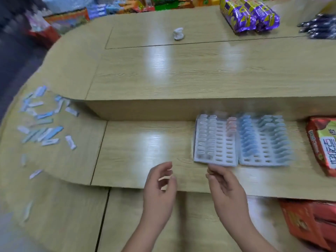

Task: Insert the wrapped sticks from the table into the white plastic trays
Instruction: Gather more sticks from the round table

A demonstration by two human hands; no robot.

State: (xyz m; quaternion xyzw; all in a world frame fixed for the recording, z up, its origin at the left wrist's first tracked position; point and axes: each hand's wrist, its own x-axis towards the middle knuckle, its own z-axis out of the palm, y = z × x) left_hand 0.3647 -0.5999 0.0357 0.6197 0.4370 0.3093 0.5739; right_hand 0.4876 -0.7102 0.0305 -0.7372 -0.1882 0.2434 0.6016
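Note:
Two white plastic trays lie side by side on the lower table shelf. The left tray (pixel 221 159) holds white sticks in its left rows and a few pink ones. The right tray (pixel 254 161) holds blue and teal sticks. Several loose wrapped sticks (pixel 43 122) lie scattered on the table at the far left. My left hand (pixel 160 186) hovers over the shelf's front edge, fingers loosely curled, holding nothing. My right hand (pixel 223 184) sits just below the left tray's front edge, fingers relaxed and empty. The picture is blurred.
A raised table level (pixel 181 70) stands behind the trays with a crumpled white scrap (pixel 178 33) and purple snack packs (pixel 249 13). Red snack packs (pixel 323 142) lie right of the trays, an orange box (pixel 312 224) below them. Dark pens (pixel 320 26) sit far right.

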